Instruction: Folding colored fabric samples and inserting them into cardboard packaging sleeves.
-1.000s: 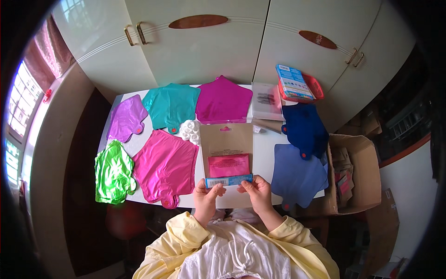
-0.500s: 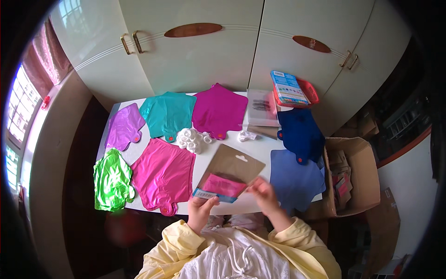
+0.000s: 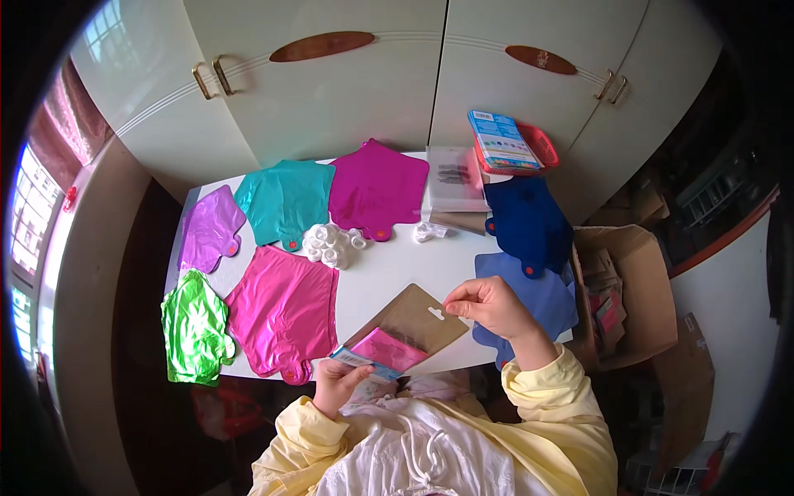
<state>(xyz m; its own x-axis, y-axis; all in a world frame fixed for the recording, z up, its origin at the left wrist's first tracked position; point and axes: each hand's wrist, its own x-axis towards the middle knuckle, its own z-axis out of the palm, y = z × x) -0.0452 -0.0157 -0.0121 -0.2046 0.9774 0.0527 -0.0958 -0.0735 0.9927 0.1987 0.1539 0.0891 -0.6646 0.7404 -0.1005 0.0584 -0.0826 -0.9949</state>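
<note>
Left hand's (image 3: 339,386) grip holding packet (image 3: 405,325), pink piece (image 3: 387,351) already inside, near counter's (image 3: 389,264) front edge; right hand's (image 3: 500,310) grip narrow at packet's top, hold and closure unclear

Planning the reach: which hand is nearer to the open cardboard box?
Right: the right hand is left of the box; the left hand is farther left, holding the packet by its blue end.

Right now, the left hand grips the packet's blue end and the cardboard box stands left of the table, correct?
Wrong side: the head view shows the box right of the table. The left hand grips the packet by its blue end.
</note>
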